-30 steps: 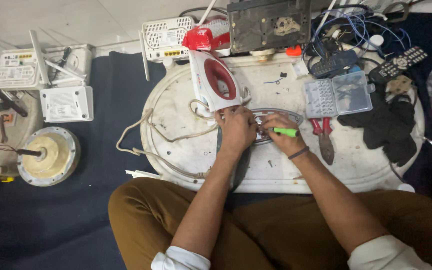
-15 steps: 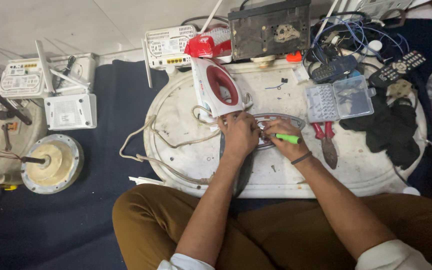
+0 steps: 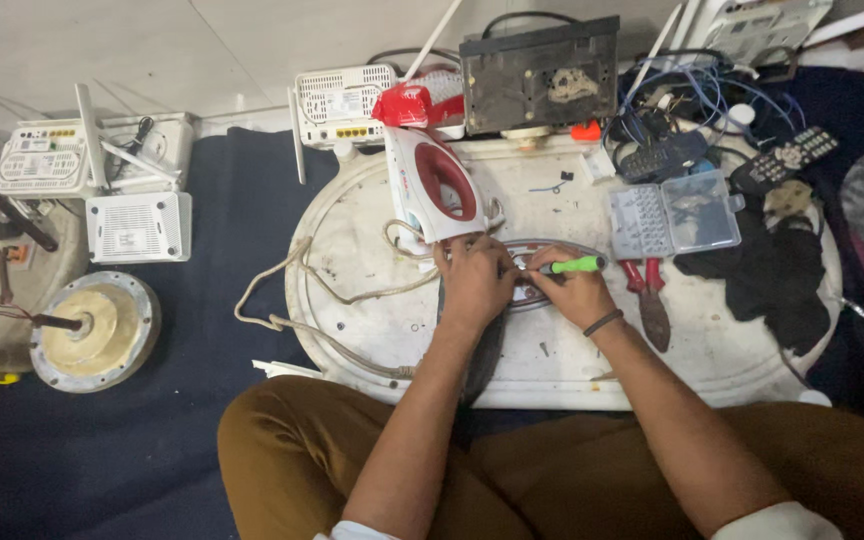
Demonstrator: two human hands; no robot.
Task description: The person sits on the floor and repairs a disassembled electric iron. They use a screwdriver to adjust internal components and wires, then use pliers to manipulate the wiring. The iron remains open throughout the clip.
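Cluttered white tray (image 3: 372, 330) on a dark mat, person seated at its near edge. Left hand (image 3: 474, 282) presses flat, fingers together, on the iron's metal soleplate (image 3: 537, 290), which lies lengthwise left to right at the tray's middle. Right hand (image 3: 577, 292) pinches a green screwdriver (image 3: 574, 265), tip pointing left onto the plate between both hands. Red-and-white iron body (image 3: 437, 190) stands just behind, its cord (image 3: 292, 310) looping left. Red pliers (image 3: 647, 300) lie just right, parts box (image 3: 672, 212) beyond.

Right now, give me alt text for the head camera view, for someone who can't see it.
Seen from above, a seated person's left hand steadies an iron soleplate while the right hand works on it with a green-handled screwdriver. The red-and-white iron body, red pliers and routers lie around.
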